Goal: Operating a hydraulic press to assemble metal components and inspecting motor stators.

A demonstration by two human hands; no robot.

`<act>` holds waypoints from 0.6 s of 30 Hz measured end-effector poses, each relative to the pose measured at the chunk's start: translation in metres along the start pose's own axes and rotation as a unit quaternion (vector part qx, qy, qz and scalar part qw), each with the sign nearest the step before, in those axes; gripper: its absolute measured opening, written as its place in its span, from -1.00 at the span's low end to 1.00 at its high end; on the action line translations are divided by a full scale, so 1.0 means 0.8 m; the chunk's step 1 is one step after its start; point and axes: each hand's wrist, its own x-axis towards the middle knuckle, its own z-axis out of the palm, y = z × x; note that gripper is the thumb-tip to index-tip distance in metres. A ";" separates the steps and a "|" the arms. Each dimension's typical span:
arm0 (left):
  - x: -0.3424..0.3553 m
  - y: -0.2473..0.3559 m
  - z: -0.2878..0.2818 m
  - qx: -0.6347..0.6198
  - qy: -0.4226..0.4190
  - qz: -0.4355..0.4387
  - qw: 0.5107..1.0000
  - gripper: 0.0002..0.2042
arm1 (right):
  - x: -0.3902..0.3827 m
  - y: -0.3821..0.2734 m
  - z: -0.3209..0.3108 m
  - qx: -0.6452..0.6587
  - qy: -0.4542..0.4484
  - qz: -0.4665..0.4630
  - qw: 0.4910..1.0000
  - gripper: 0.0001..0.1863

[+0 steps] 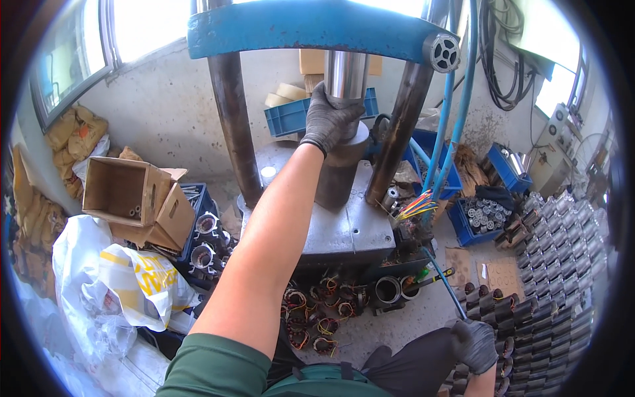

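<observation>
My left hand [329, 120], in a dark grey glove, reaches up to the press. Its fingers are curled round a piece just under the shiny steel ram [346, 69]; the glove hides most of that piece. Below it a thick dark metal cylinder [339, 173] stands upright on the grey press bed [345, 233]. Down at the lower right, my gloved right hand [474, 345] is closed round the end of a long thin blue lever [442, 274], which slants up toward the side of the press.
Two dark columns [236, 126] and a blue crossbeam [317, 28] frame the bed. Wound motor stators [324, 308] lie on the floor below. Stacked metal housings [559, 264] fill the right side. An open cardboard box [122, 192] and a white plastic bag [83, 264] stand left.
</observation>
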 end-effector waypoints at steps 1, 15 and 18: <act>0.000 -0.001 0.000 0.000 -0.001 0.005 1.000 -0.03 | 0.000 0.000 0.000 0.001 0.001 -0.001 1.000 -0.92; 0.012 -0.021 -0.007 -0.029 -0.032 0.026 0.999 0.05 | 0.016 -0.015 -0.032 0.033 0.008 -0.009 0.999 -0.77; 0.015 -0.027 -0.010 -0.017 -0.044 0.015 0.999 0.07 | 0.046 -0.015 -0.059 0.050 0.040 -0.043 0.997 -0.70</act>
